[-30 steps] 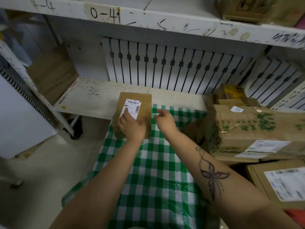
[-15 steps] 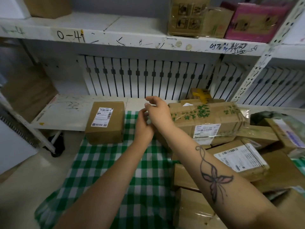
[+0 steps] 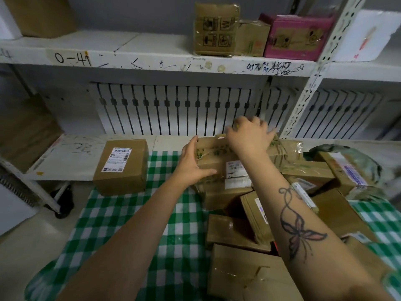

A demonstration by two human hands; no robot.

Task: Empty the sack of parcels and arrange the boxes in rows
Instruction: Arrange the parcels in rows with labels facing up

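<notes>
A brown box with a white label (image 3: 122,166) stands alone at the far left of the green checked cloth (image 3: 121,218). To its right lies a heap of cardboard parcels (image 3: 249,213). On top of the heap sits a long taped box with green print (image 3: 219,157). My left hand (image 3: 194,164) grips that box's left end, thumb on the front face. My right hand (image 3: 249,135) lies over its top far edge, fingers curled over the back. A grey-green sack (image 3: 355,159) is crumpled at the far right behind the parcels.
A low white shelf board (image 3: 71,155) runs behind the cloth, backed by a slotted white panel (image 3: 173,109). The upper shelf (image 3: 152,55) holds brown cartons (image 3: 217,29) and a pink box (image 3: 297,38). A perforated metal upright (image 3: 314,79) rises at right. Bare floor lies at left.
Both hands left the labelled box at the left, moved right and took hold of the long green-printed box on top of the heap. The view swung right and up.
</notes>
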